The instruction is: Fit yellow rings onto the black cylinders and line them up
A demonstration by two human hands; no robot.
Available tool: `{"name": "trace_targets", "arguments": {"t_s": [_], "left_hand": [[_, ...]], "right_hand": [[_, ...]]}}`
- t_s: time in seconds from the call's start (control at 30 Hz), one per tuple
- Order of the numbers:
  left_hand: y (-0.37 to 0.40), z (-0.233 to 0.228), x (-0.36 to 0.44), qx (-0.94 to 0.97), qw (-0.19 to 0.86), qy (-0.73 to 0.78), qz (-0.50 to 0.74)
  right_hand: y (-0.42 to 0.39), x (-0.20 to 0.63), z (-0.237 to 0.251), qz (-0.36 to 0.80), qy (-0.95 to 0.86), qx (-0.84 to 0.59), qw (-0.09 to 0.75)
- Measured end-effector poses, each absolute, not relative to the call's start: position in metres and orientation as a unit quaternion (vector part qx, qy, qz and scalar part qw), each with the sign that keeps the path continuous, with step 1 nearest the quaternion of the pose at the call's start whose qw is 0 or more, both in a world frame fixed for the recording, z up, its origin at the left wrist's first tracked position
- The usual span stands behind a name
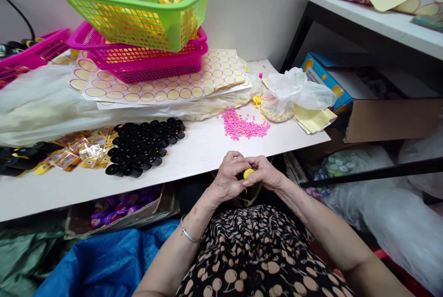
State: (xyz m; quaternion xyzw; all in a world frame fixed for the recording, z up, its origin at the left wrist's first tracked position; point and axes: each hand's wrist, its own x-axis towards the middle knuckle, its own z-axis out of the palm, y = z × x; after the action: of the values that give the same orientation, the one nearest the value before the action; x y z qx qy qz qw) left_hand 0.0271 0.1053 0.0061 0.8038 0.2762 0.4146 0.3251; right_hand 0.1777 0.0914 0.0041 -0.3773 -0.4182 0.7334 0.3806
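Two hands pinch one small yellow piece just below the tabletop edge.

The left hand (228,178) and right hand (266,172) meet, fingers closed around the yellow piece (248,173); its axis is hidden. On the tabletop (204,149) lie one heap of pink beads (244,126), a cluster of black caps (145,144), one green basket (134,6) on two pink baskets (152,59). The blue box's (320,75) writing is unreadable.
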Motion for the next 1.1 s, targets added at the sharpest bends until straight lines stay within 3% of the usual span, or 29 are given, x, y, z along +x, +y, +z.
{"name": "trace_targets", "arguments": {"t_s": [0.13,0.43,0.63,0.83,1.1], "left_hand": [[0.101,0.009,0.025,0.773,0.378,0.278,0.426],[0.088,0.024,0.024,0.826,0.37,0.199,0.377],[0.082,0.02,0.028,0.84,0.351,0.206,0.36],[0.07,0.009,0.024,0.76,0.346,0.304,0.458],[0.067,0.014,0.025,0.777,0.369,0.233,0.453]], "right_hand": [[0.081,0.176,0.0,0.75,-0.386,-0.323,0.429],[0.066,0.184,0.018,0.769,-0.411,-0.314,0.374],[0.057,0.177,0.005,0.758,-0.371,-0.334,0.419],[0.051,0.167,0.006,0.728,-0.329,-0.327,0.505],[0.041,0.177,0.016,0.754,-0.355,-0.327,0.446]]}}
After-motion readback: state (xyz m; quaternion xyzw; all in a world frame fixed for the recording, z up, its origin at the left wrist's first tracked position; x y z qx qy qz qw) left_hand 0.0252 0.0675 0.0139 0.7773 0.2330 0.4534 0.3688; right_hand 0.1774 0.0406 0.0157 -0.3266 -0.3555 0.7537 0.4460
